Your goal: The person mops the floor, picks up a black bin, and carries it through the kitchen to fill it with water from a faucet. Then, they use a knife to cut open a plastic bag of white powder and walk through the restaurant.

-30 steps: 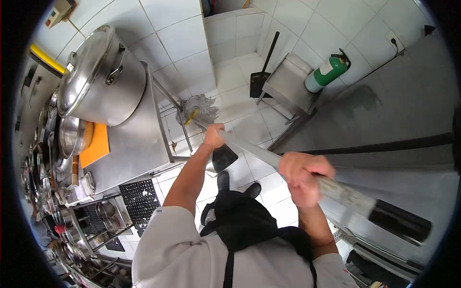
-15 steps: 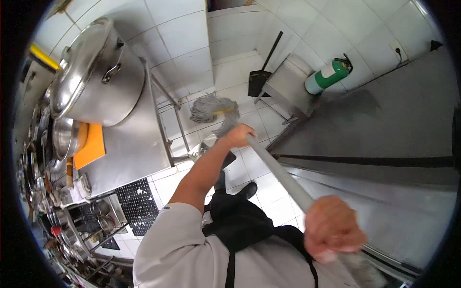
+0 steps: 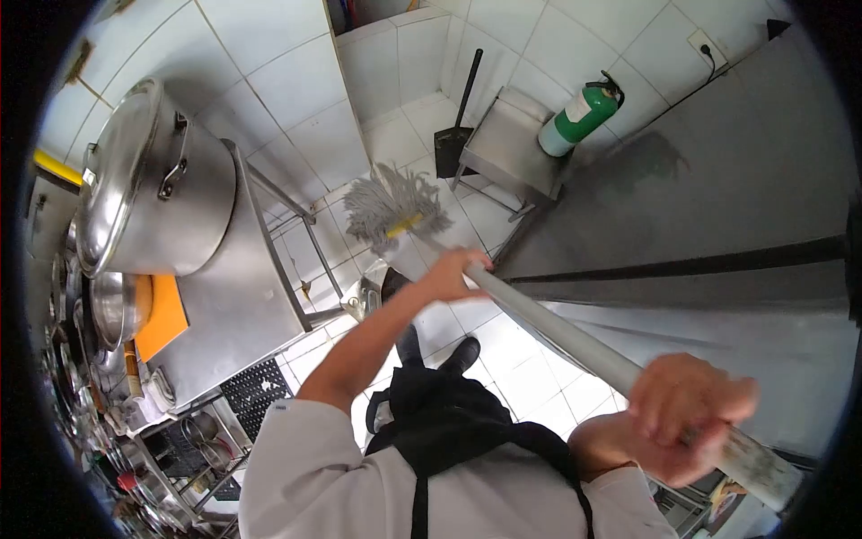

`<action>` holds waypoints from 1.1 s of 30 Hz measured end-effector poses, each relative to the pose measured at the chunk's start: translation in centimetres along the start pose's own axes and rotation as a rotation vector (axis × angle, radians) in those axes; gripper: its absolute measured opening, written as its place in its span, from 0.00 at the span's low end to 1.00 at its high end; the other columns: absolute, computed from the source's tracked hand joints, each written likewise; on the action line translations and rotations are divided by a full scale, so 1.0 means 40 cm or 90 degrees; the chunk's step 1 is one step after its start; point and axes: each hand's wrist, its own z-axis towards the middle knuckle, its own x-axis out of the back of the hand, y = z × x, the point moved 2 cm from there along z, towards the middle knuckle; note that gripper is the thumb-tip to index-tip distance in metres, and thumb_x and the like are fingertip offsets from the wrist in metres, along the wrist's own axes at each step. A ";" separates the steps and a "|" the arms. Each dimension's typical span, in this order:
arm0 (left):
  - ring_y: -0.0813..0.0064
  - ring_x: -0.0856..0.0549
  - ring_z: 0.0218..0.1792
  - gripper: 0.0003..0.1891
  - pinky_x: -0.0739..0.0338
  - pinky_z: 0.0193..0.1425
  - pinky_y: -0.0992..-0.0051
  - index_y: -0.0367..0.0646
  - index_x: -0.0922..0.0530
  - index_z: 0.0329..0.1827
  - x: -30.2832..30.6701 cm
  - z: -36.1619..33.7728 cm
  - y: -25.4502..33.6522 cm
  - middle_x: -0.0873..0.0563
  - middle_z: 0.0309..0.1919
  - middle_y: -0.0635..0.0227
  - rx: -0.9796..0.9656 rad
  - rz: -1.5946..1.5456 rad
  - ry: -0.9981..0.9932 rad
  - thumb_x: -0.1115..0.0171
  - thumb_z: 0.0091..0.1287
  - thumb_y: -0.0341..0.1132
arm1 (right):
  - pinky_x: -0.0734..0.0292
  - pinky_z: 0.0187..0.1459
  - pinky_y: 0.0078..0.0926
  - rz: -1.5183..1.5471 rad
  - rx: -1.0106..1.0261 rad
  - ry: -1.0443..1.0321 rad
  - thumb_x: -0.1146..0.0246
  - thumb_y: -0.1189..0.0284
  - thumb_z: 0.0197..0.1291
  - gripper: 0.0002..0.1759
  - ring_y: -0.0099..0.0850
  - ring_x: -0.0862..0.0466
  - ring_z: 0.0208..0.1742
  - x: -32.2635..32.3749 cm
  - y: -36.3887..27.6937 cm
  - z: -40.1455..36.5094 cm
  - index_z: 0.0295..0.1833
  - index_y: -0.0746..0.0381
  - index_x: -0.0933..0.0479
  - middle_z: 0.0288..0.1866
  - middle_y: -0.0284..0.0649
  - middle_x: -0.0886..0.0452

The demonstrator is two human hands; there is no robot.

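A long grey mop handle [image 3: 557, 325] runs from the lower right up to a grey string mop head [image 3: 386, 202] with a yellow clamp, which lies on the white tiled floor. My left hand [image 3: 456, 274] is wrapped round the handle on its mop side. Nearer the handle's top end, my right hand [image 3: 690, 415] grips it; some fingers are blurred. The mop strands are spread out beside the legs of a steel table [image 3: 242, 296].
A large lidded pot [image 3: 171, 189] and an orange board [image 3: 164, 316] are on the steel table. At the back stand a black dustpan [image 3: 452, 151] and a small metal stand [image 3: 507, 144] with a green extinguisher [image 3: 579, 115]. A steel appliance [image 3: 700, 216] fills the right side.
My right hand has moved right, and more of the handle's top end shows. The mop strands have fanned out differently, and the mop head sits further left. The view has shifted too.
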 end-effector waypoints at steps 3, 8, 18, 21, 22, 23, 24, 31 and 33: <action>0.64 0.16 0.27 0.15 0.25 0.32 0.67 0.45 0.22 0.29 -0.035 -0.033 0.149 0.19 0.22 0.64 -0.098 -0.105 0.078 0.22 0.46 0.37 | 0.35 0.12 0.17 -0.019 0.049 -0.109 0.45 0.63 0.71 0.11 0.17 0.35 0.10 -0.029 -0.037 0.036 0.36 0.53 0.37 0.11 0.26 0.37; 0.64 0.20 0.18 0.16 0.29 0.22 0.68 0.46 0.29 0.18 -0.044 0.017 0.075 0.23 0.16 0.65 -0.202 -0.025 0.222 0.26 0.49 0.35 | 0.35 0.15 0.17 -0.088 0.096 -0.115 0.41 0.63 0.69 0.12 0.18 0.34 0.11 -0.063 0.003 0.038 0.36 0.53 0.36 0.12 0.26 0.37; 0.52 0.16 0.37 0.10 0.22 0.40 0.61 0.41 0.24 0.29 0.142 0.236 -0.376 0.17 0.31 0.54 -0.025 0.152 0.182 0.31 0.53 0.33 | 0.31 0.25 0.27 -0.128 0.106 -0.155 0.41 0.76 0.63 0.07 0.26 0.27 0.20 -0.074 0.486 -0.064 0.33 0.59 0.33 0.20 0.35 0.27; 0.51 0.20 0.57 0.14 0.23 0.55 0.56 0.45 0.23 0.42 0.160 0.255 -0.438 0.18 0.51 0.49 0.106 0.225 0.334 0.31 0.53 0.33 | 0.21 0.39 0.36 -0.152 0.028 -0.040 0.42 0.80 0.59 0.06 0.29 0.23 0.26 -0.093 0.682 -0.135 0.30 0.63 0.31 0.25 0.40 0.23; 0.50 0.24 0.61 0.16 0.26 0.59 0.52 0.48 0.23 0.45 0.163 0.256 -0.420 0.20 0.56 0.49 0.149 0.259 0.260 0.30 0.53 0.33 | 0.20 0.46 0.39 -0.076 -0.007 -0.016 0.42 0.82 0.58 0.06 0.29 0.22 0.28 -0.103 0.735 -0.132 0.30 0.65 0.30 0.26 0.41 0.22; 0.49 0.27 0.66 0.19 0.30 0.63 0.49 0.51 0.24 0.48 0.162 0.249 -0.391 0.23 0.61 0.50 0.194 0.292 0.189 0.30 0.53 0.34 | 0.20 0.47 0.39 -0.089 0.001 -0.040 0.41 0.83 0.58 0.06 0.30 0.22 0.27 -0.093 0.757 -0.147 0.30 0.65 0.30 0.26 0.41 0.22; 0.49 0.31 0.70 0.22 0.34 0.67 0.45 0.54 0.24 0.52 0.152 0.237 -0.378 0.26 0.66 0.51 0.242 0.324 0.117 0.30 0.52 0.34 | 0.20 0.49 0.39 -0.100 0.008 -0.064 0.41 0.83 0.57 0.06 0.30 0.22 0.27 -0.085 0.767 -0.160 0.30 0.65 0.30 0.26 0.40 0.23; 0.55 0.18 0.50 0.16 0.25 0.51 0.54 0.47 0.24 0.33 0.136 0.208 -0.161 0.15 0.41 0.60 0.001 0.177 0.359 0.23 0.47 0.35 | 0.21 0.45 0.34 -0.098 0.003 -0.129 0.38 0.84 0.53 0.08 0.29 0.23 0.26 -0.074 0.500 -0.019 0.28 0.65 0.30 0.23 0.40 0.26; 0.58 0.16 0.39 0.15 0.24 0.43 0.62 0.45 0.24 0.28 0.115 0.185 -0.063 0.16 0.31 0.62 -0.039 0.121 0.390 0.22 0.46 0.36 | 0.25 0.38 0.41 -0.066 -0.014 -0.144 0.38 0.78 0.60 0.06 0.28 0.26 0.24 -0.074 0.366 0.034 0.33 0.64 0.30 0.23 0.35 0.28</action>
